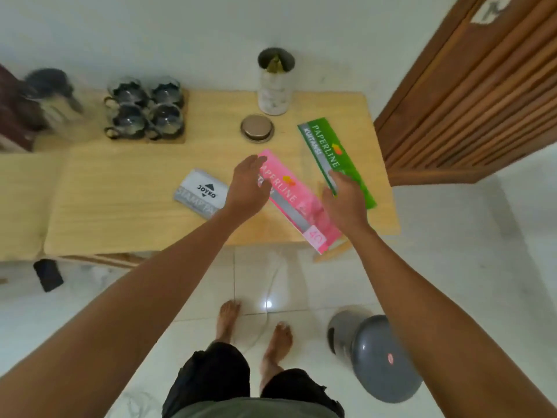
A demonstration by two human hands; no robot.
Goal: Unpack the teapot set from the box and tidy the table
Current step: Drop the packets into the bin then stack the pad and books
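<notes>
2 hands reach in at frame centre, fingers loosely apart, gripping nothing: your left hand [247,188] over the pink pad [297,200], your right hand [346,203] over the green pad [334,159]. Nudge the pink pad, overhanging the table [120,200], and it may fall. 4 glass cups [144,111] sit upper left.

Open hands [297,193] over pink booklet [297,200]

one camera only, worn on my head, wide-angle, looking forward and steeply down. it sees over my outstretched arms to the wooden table [126,200] in the middle distance, the white wall beyond it, and straight down to my feet on the tiled floor [452,236]. edges curve strongly.
</notes>
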